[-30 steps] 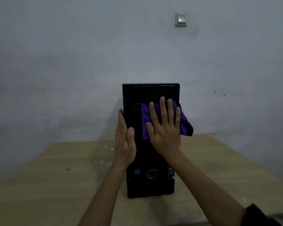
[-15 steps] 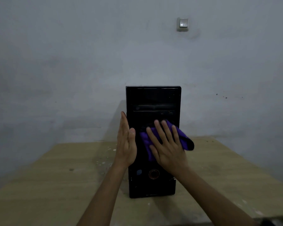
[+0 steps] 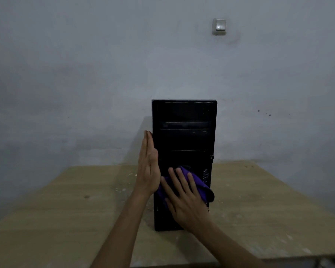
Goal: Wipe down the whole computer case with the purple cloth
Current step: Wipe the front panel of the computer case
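**Cloth low on the case front**

While the black computer case (image 3: 184,140) stood upright on the wooden table (image 3: 66,206), I had the right hand (image 3: 186,202) flat, fingers straight and spread, pressing the purple cloth (image 3: 198,182) against the lower front panel. Left hand (image 3: 148,169) was open too, fingers together, palm against the case's left side. Light switch (image 3: 219,26) on the wall behind.

Looked glossy on the tall black plastic computer case (image 3: 184,136), soft on the crumpled purple cloth (image 3: 198,183), matt on the pale wooden tabletop (image 3: 66,206).
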The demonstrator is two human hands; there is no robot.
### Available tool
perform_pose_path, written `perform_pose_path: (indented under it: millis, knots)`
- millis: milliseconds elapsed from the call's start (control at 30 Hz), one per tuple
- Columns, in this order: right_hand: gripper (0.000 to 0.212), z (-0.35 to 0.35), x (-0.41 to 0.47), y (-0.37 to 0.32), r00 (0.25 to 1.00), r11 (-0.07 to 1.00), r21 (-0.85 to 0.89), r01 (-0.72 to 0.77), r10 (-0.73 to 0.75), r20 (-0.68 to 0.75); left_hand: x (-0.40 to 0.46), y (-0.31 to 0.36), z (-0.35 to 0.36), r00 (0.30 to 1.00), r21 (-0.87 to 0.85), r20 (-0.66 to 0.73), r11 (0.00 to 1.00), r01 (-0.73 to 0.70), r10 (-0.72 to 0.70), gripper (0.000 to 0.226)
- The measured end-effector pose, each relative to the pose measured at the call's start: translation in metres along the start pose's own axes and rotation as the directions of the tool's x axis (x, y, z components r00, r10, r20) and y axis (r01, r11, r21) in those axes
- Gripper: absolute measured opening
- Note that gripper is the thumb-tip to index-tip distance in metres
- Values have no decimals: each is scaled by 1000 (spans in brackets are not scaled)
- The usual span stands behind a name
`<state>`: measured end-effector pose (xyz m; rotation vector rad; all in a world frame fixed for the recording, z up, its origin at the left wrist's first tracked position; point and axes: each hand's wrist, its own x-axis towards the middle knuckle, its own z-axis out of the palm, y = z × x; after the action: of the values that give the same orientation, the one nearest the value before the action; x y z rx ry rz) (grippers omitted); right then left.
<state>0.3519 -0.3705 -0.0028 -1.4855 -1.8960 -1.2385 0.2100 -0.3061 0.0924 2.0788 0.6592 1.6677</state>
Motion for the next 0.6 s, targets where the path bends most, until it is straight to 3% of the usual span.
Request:
perform_pose_path:
  millis: [133, 267, 467, 600]
  knots:
    - [65, -14, 37, 6, 996, 997, 15, -74, 74, -50, 1, -3, -3, 1000, 4, 2, 1000, 6, -6, 62]
    - [66, -24, 65, -3, 981, 984, 28, -176, 178, -74, 1, 2, -7, 999, -140, -16, 989, 35, -37, 54]
    - [67, 3, -4, -13, 996, 996, 28, -86, 87, -1, -42, -12, 1, 986, -166, 12, 972, 167, -168, 63]
    - [60, 7, -40, -12, 965, 962, 82, -262, 261, 20, -71, -24, 14, 964, -168, 43, 949, 265, -262, 62]
